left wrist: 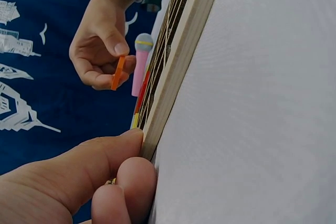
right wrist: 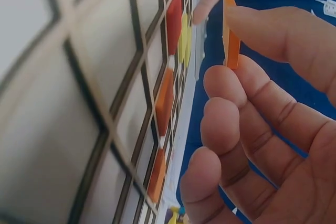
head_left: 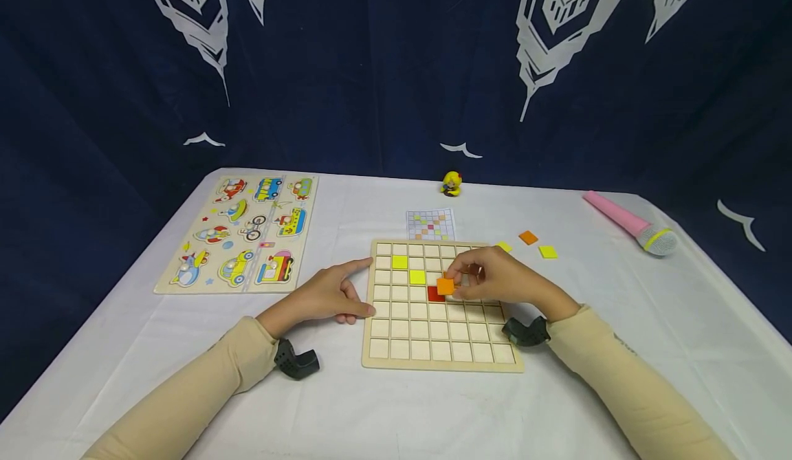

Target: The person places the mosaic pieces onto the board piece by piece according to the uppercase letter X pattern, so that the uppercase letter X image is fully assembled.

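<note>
A wooden grid board [head_left: 442, 350] lies on the table with square cells. Two yellow tiles [head_left: 399, 262] and a red tile [head_left: 436, 293] sit in its cells. Two orange tiles [right wrist: 164, 102] also show on the board in the right wrist view; in the head view my right hand covers that area. Thumb and fingers of my right hand [head_left: 495, 276] pinch another orange tile [head_left: 445, 287], held above the board beside the red tile. My left hand [head_left: 331, 293] touches the board's left edge with outstretched index finger and thumb, the other fingers bent.
A small pattern card [head_left: 430, 225] lies behind the board. To the right are a loose orange tile [head_left: 528, 238], yellow tiles [head_left: 547, 252] and a pink microphone [head_left: 625, 219]. A vehicle picture puzzle [head_left: 238, 240] is at left; a yellow figurine [head_left: 452, 183] stands at the back.
</note>
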`<act>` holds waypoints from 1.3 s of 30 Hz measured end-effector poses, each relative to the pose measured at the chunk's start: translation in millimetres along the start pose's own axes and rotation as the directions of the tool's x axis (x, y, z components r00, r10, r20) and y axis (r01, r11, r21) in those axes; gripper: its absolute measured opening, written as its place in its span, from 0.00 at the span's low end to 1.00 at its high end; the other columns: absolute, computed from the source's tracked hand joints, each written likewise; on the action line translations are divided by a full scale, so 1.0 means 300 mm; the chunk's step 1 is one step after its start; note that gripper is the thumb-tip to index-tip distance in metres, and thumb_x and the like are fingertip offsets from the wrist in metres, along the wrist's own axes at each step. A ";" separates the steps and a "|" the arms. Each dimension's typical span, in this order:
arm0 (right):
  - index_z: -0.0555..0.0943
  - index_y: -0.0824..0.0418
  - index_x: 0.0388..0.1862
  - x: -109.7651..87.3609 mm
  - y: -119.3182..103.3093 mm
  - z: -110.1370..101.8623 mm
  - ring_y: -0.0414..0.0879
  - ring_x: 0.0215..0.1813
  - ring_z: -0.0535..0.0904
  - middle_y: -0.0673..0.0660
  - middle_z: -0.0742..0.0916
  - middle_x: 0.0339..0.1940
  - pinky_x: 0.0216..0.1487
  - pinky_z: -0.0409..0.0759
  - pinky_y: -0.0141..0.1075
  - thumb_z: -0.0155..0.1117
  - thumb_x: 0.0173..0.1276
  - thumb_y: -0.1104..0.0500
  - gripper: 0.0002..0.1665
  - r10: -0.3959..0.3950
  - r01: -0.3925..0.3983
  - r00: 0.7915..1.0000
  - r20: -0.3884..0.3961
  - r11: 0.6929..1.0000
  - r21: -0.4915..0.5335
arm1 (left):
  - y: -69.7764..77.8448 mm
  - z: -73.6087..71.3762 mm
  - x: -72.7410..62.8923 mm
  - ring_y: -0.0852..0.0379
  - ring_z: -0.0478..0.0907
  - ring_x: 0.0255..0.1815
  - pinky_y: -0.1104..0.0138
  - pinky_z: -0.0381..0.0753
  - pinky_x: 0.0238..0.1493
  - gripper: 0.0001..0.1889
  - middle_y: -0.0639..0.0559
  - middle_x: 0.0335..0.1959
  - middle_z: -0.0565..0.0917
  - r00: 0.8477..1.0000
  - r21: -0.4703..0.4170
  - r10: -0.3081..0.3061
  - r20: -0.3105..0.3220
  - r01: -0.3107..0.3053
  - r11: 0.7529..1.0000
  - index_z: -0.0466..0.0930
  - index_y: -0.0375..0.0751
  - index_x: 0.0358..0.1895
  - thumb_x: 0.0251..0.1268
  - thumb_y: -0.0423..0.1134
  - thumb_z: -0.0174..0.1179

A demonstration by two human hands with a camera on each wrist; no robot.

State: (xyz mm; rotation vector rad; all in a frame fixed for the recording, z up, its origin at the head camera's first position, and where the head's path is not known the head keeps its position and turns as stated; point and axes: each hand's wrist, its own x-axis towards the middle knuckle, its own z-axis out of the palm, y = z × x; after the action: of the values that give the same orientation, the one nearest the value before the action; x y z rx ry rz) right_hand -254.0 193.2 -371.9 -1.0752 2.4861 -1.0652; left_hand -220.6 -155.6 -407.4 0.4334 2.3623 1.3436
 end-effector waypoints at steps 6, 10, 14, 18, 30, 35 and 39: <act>0.89 0.60 0.42 0.020 -0.024 0.019 0.40 0.30 0.75 0.46 0.84 0.32 0.33 0.75 0.32 0.80 0.65 0.66 0.09 -0.017 0.018 0.999 0.027 0.999 -0.041 | -0.002 -0.001 0.000 0.60 0.81 0.20 0.69 0.81 0.28 0.53 0.50 0.24 0.86 1.000 0.010 -0.001 -0.001 0.001 1.000 0.58 0.36 0.86 0.61 0.38 0.80; 0.88 0.59 0.40 0.036 -0.043 0.032 0.39 0.29 0.73 0.44 0.81 0.28 0.33 0.72 0.32 0.80 0.64 0.66 0.09 -0.014 0.017 0.998 0.059 0.999 -0.052 | -0.002 -0.002 0.001 0.60 0.81 0.20 0.68 0.81 0.29 0.53 0.50 0.24 0.87 1.000 0.016 -0.002 -0.001 0.002 1.000 0.58 0.36 0.86 0.61 0.38 0.80; 0.87 0.59 0.39 0.051 -0.059 0.050 0.38 0.28 0.71 0.44 0.82 0.29 0.32 0.70 0.31 0.81 0.64 0.66 0.09 -0.019 0.023 0.996 0.089 0.998 -0.051 | -0.001 -0.002 0.002 0.60 0.81 0.20 0.69 0.80 0.29 0.53 0.50 0.24 0.87 1.000 0.013 -0.002 0.002 0.002 1.000 0.58 0.36 0.86 0.62 0.38 0.80; 0.88 0.60 0.40 0.062 -0.071 0.067 0.37 0.26 0.70 0.44 0.83 0.30 0.30 0.68 0.30 0.81 0.65 0.66 0.08 -0.019 0.026 0.993 0.118 0.998 -0.053 | -0.004 -0.003 0.003 0.60 0.81 0.20 0.69 0.80 0.29 0.53 0.50 0.23 0.87 1.000 0.007 0.000 0.009 0.000 1.000 0.57 0.35 0.86 0.62 0.38 0.80; 0.88 0.59 0.37 0.082 -0.092 0.101 0.37 0.29 0.73 0.44 0.82 0.28 0.35 0.73 0.31 0.81 0.63 0.66 0.09 0.004 0.015 0.985 0.170 0.994 -0.110 | -0.010 -0.004 0.006 0.60 0.81 0.20 0.69 0.80 0.28 0.53 0.49 0.23 0.86 1.000 -0.005 -0.004 0.012 0.004 1.000 0.58 0.36 0.86 0.61 0.38 0.81; 0.87 0.58 0.36 0.092 -0.098 0.108 0.36 0.30 0.73 0.43 0.82 0.28 0.36 0.73 0.31 0.82 0.62 0.65 0.09 -0.002 0.026 0.985 0.170 0.990 -0.138 | -0.011 -0.005 0.007 0.59 0.81 0.20 0.69 0.81 0.28 0.53 0.49 0.23 0.86 1.000 0.000 -0.006 0.012 0.006 1.000 0.58 0.36 0.86 0.61 0.38 0.81; 0.87 0.58 0.36 0.096 -0.099 0.109 0.36 0.30 0.73 0.43 0.82 0.28 0.36 0.74 0.30 0.83 0.62 0.65 0.10 0.006 0.020 0.985 0.174 0.989 -0.149 | -0.012 -0.005 0.009 0.59 0.81 0.20 0.69 0.81 0.28 0.53 0.49 0.23 0.86 1.000 -0.002 -0.007 0.009 0.007 1.000 0.59 0.36 0.86 0.61 0.38 0.81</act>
State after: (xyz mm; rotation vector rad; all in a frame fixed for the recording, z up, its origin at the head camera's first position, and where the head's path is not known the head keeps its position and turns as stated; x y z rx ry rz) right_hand -243.1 141.7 -372.4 -1.1653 2.4545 -0.7586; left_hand -223.8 -157.3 -410.2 0.4294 2.3526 1.3377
